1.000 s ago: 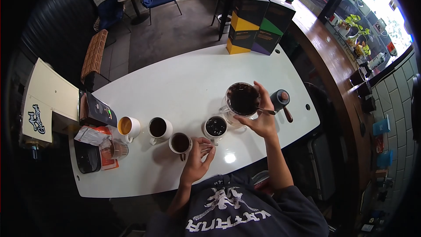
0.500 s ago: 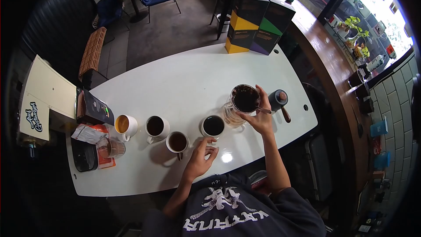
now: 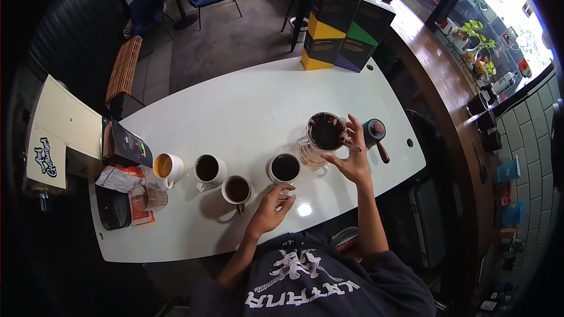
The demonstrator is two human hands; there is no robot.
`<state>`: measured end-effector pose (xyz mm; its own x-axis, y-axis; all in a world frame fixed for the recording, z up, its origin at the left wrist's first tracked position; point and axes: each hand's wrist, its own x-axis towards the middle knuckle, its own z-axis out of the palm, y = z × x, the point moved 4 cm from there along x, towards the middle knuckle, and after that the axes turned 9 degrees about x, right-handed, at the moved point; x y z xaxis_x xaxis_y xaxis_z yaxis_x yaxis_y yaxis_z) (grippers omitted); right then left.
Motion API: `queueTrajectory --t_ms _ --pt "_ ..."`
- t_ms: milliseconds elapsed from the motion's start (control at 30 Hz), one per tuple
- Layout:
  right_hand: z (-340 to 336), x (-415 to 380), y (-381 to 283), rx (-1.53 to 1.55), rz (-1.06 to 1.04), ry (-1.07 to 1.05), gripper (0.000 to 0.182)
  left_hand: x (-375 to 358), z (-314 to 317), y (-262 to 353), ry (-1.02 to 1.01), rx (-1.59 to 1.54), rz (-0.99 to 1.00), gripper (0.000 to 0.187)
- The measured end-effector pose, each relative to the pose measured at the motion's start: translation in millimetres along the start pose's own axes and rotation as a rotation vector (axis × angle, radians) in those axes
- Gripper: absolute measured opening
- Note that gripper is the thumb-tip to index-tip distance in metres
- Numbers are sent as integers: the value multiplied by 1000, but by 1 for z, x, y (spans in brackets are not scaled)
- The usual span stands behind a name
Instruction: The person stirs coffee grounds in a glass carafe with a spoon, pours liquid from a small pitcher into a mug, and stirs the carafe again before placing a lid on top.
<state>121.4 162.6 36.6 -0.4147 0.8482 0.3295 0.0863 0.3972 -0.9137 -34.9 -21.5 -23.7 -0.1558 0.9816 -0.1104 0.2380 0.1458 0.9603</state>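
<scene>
My right hand [image 3: 355, 161] is curved around the right side of a clear coffee dripper [image 3: 308, 124]. Its thumb is low and its fingers are raised beside the rim. Dark wet coffee grounds [image 3: 326, 133] lie inside the dripper, above a glass server [image 3: 309, 155] that is partly hidden. A short thin dark piece shows by the fingers. My left hand [image 3: 272, 208] is held with loosely bent fingers, thumb apart, its fingertips right at the near edge of a white mug [image 3: 271, 170] of dark coffee. Left of it stands another mug [image 3: 237, 190] of brown liquid.
A mug of dark coffee [image 3: 207, 168] and one of orange-brown drink [image 3: 168, 168] stand further left. Beyond them are a glass [image 3: 155, 198], pouches and a black tray [image 3: 115, 214]. A dark pot with a wooden handle [image 3: 373, 133] is to the right. Tall boxes [image 3: 346, 29] stand behind.
The dripper has shifted slightly left, and the fingers of my right hand have lifted and straightened a little beside it. My left hand stays nearly still by the mug.
</scene>
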Motion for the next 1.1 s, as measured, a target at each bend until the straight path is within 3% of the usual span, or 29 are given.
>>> queueTrajectory --t_ms 133,200,233,267,367,700,1100 --pt "-13 -7 -9 32 15 75 86 2 3 -12 -25 -45 -59 28" --pt "-18 -9 -9 43 -2 106 60 2 4 -14 -24 -61 -68 28" --pt "-19 -12 -12 107 -16 118 34 2 5 -14 -21 -77 -77 28" --pt "-19 -14 -10 110 -10 120 34 1 5 -14 -21 -91 -85 27" --pt "-21 -17 -8 203 46 146 10 2 7 -21 -13 -83 -67 27" --pt "-22 -11 -17 248 58 167 17 1 5 -21 15 -85 -124 27" --pt "-25 1 -34 80 -65 76 19 1 2 -23 84 -92 -60 31"
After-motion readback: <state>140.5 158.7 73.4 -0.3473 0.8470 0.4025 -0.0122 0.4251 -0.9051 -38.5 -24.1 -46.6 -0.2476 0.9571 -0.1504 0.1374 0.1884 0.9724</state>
